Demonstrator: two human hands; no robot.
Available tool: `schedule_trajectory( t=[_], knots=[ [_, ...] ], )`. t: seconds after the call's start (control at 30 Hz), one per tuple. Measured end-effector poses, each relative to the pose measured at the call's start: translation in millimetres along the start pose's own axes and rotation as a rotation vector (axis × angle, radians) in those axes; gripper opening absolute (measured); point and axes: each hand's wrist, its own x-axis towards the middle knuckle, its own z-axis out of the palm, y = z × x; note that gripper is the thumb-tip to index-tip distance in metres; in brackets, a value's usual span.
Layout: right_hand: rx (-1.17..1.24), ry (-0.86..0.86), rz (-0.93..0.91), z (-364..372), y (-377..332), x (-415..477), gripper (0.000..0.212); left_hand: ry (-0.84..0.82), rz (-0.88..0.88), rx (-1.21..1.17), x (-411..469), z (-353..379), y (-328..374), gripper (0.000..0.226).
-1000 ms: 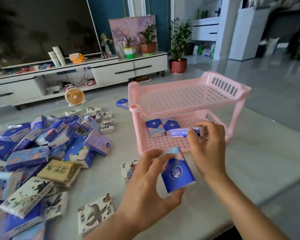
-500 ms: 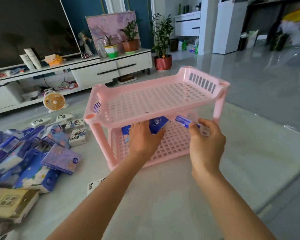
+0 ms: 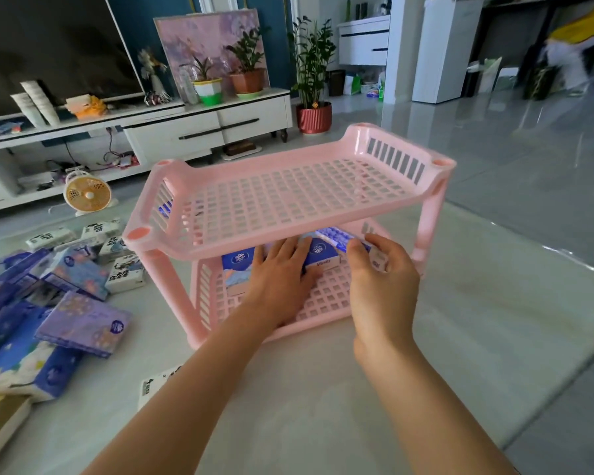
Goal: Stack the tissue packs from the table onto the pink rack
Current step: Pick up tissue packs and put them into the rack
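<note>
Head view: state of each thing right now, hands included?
pink rack, upright, top shelf without packs
left hand, straight fingers pressing middle blue pack
right hand, pinching slim blue pack
middle blue pack, on lower shelf
left blue pack, on lower shelf
loose packs, piled on table

i see the rack pale pink, gridded with square holes. the blue pack shows a white emblem; the thin pack is violet-blue, dotted. a lilac pack is flowered; white packs carry black print.
</note>
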Motion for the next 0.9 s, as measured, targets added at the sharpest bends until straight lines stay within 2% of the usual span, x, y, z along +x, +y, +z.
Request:
schedule_trajectory(
  t=[0.07,0.1,0.2,0.27,0.33,0.47,0.53,0.6,0.73,0.9],
  knots=[
    [0.005,-0.044,0.024,2,2,0,0.012,0.030,-0.016,-0.050,-2,-1,1,0.083],
    [-0.001,-0.058,0.021,3,2,0,0.013,0.065,-0.029,-0.059,-3,-3,2,0.083],
    [-0.029,-0.090,0.025,7,2,1,0.016,0.358,-0.110,-0.044,-9,-13,6,0.047],
    [-0.016,-0.116,0.043,8,1,0,0.015,0.461,-0.209,-0.044,-12,-16,6,0.026],
    [-0.017,-0.131,0.043,11,1,-1,0.016,0.430,-0.266,-0.102,-18,-15,4,0.031],
    [-0.085,-0.078,0.007,18,2,5,0.024,0.331,-0.270,-0.122,-33,-20,0,0.062],
    [-0.140,-0.041,-0.017,22,7,11,0.025,0.236,-0.324,-0.122,-39,-23,1,0.064],
    [-0.216,-0.026,-0.090,26,15,16,0.022,0.113,-0.298,-0.082,-44,-17,3,0.061],
    [-0.382,0.040,-0.281,34,30,22,0.023,-0.054,-0.263,-0.080,-43,-14,4,0.078],
    [-0.525,0.014,-0.408,36,30,26,0.032,-0.107,-0.291,-0.080,-41,-16,5,0.060]
  ],
)
